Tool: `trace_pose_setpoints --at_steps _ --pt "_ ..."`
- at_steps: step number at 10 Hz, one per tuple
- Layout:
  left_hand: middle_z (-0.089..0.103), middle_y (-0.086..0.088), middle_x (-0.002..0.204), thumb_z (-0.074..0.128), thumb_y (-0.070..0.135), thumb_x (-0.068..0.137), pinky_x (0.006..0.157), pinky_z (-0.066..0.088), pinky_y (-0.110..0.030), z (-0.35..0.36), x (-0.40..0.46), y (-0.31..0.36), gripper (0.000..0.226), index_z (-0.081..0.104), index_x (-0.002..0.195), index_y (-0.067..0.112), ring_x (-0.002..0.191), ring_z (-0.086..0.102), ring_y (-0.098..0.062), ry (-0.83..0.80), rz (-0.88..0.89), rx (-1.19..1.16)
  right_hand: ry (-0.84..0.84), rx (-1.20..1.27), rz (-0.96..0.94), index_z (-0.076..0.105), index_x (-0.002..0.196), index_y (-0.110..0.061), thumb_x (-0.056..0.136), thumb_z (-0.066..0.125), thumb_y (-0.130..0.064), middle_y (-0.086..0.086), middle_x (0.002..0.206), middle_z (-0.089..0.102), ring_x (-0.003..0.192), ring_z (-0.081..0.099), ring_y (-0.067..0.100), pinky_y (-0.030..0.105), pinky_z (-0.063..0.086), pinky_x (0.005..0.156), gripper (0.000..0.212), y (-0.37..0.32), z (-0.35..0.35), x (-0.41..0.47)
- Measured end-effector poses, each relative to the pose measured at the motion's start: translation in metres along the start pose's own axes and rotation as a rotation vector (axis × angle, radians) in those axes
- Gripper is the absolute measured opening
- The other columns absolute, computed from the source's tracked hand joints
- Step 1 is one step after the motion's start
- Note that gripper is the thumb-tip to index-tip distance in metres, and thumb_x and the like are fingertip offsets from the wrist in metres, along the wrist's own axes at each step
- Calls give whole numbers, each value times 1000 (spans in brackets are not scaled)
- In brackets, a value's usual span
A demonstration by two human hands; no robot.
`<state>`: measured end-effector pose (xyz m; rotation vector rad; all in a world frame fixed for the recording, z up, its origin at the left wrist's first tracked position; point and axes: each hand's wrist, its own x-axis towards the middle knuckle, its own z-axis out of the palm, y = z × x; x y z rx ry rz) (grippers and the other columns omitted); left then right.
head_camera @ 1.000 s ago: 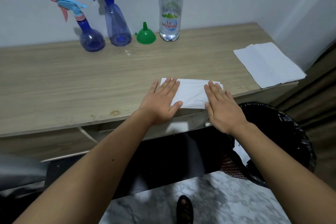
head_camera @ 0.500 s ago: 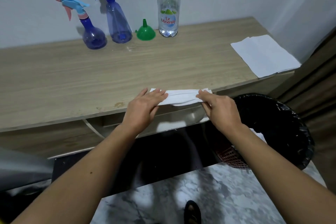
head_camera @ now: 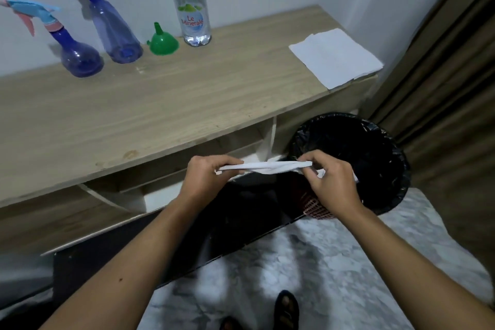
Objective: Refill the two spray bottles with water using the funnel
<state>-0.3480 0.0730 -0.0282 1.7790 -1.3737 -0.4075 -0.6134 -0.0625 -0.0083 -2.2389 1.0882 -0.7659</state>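
Below the front edge of the worktop (head_camera: 166,104) we hold a folded white tissue (head_camera: 265,166) stretched between our two hands. Our left hand (head_camera: 206,179) pinches its left end with curled fingers and thumb, and our right hand (head_camera: 329,182) pinches its right end the same way, so the tissue hangs in the air as a narrow, slightly twisted strip, clear of the wood. Just beyond our right hand stands a bin lined with a black bag (head_camera: 375,147), its red mesh side showing beneath our wrist; the tissue's right end is over or just beside its near rim, and we cannot tell which.

Back against the wall, the task's things stand in a row, well apart from our hands. At far left is the round-bellied spray bottle (head_camera: 77,56) with a light blue and pink trigger head. Next to it stands the taller cone-shaped spray bottle (head_camera: 115,32) with a white and blue head; both are tinted blue, upright, and capped by their sprayers. To their right the green funnel (head_camera: 162,41) rests mouth down with its spout pointing up. Just beside it stands the clear water bottle (head_camera: 193,5) with a Le Minerale label.

On the right end of the worktop lies a flat white sheet of tissue (head_camera: 334,57), one corner reaching past the edge. Below, our sandalled foot (head_camera: 288,311) rests on the marbled floor (head_camera: 321,262).
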Motion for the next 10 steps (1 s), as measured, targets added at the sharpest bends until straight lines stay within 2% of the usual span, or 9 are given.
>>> trace_pose_setpoints --at_steps 1,2,3,5,6,7,8,9,10 --pt "82 14 88 93 15 83 82 60 -35 30 8 21 16 89 95 24 85 77 -6 -72 -185 -184 11 32 87 79 96 -21 91 80 -12 -15 85 75 81 70 5 26 55 72 11 26 -24 -11" --pt "83 6 88 90 11 84 87 61 -50 66 19 35 18 88 89 28 88 79 -21 -123 -238 -322 37 -3 123 79 98 -20 92 79 -9 -25 83 69 80 67 -2 15 50 70 12 51 -48 -21" --pt "83 4 88 90 13 83 88 61 -58 104 36 41 19 88 89 31 87 79 -25 -162 -238 -361 63 -29 196 79 99 -17 94 77 -11 -27 76 62 73 62 -3 9 42 64 8 76 -70 -29" --pt "83 2 86 91 13 85 82 61 -41 177 75 57 20 86 86 33 81 77 -14 -256 -256 -454 140 -55 339 77 99 -27 97 74 -23 -9 70 66 67 61 13 33 51 61 6 135 -99 -39" --pt "82 5 84 90 13 86 76 58 -29 208 90 59 22 84 84 34 78 75 -8 -280 -227 -445 163 -56 388 77 100 -28 97 73 -23 -9 72 66 68 62 12 34 53 65 7 159 -108 -40" --pt "81 6 86 92 18 86 74 56 -20 231 101 58 15 82 96 23 78 74 -4 -252 -150 -329 163 -66 424 77 105 -25 96 73 -22 -8 81 71 77 66 12 32 55 72 11 178 -112 -37" --pt "79 9 105 94 23 83 87 58 -15 244 110 53 39 79 118 17 93 73 4 -250 -130 -262 141 -50 478 75 121 -20 93 76 -18 -11 104 71 97 68 9 20 51 85 28 191 -110 -31" --pt "74 10 117 94 22 82 96 52 -10 248 113 49 53 73 130 12 104 67 16 -256 -103 -215 128 -55 472 72 128 -18 93 76 -14 -4 120 73 111 67 11 19 48 94 36 195 -104 -28" --pt "75 6 122 94 24 83 99 51 -11 252 115 47 55 73 131 12 111 70 1 -235 -60 -165 136 -67 461 70 130 -18 92 77 -12 -2 124 72 113 67 13 21 50 97 39 200 -96 -27"
